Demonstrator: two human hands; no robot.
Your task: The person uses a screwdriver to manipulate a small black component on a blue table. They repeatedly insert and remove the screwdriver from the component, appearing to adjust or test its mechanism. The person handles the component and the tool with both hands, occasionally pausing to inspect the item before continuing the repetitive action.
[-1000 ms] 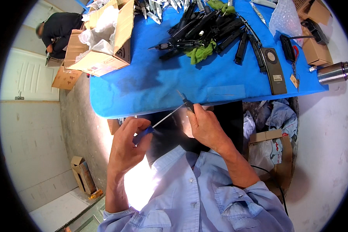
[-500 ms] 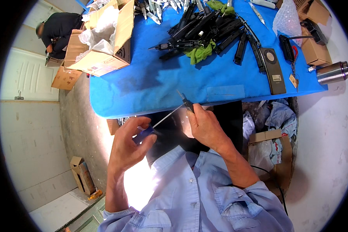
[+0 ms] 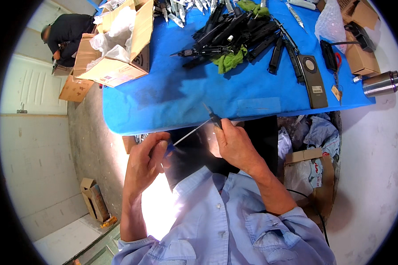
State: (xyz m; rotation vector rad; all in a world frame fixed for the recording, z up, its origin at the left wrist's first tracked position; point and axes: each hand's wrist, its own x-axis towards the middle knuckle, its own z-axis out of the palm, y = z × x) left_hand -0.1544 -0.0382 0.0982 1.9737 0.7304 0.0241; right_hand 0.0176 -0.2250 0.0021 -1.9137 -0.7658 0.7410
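With our left hand (image 3: 148, 155) we are clamping a blue screwdriver (image 3: 169, 149), its thin metal shaft slanting from those fingers toward a slim, dark, pointed piece (image 3: 214, 119) that our right hand (image 3: 238, 145) is pinching; blue cloth (image 3: 163, 108) is lying beyond our fingertips.

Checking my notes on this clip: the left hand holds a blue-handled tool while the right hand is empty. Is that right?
The right hand isn't empty: the head view shows it holding a slim dark piece. The left hand does hold the blue-handled tool.
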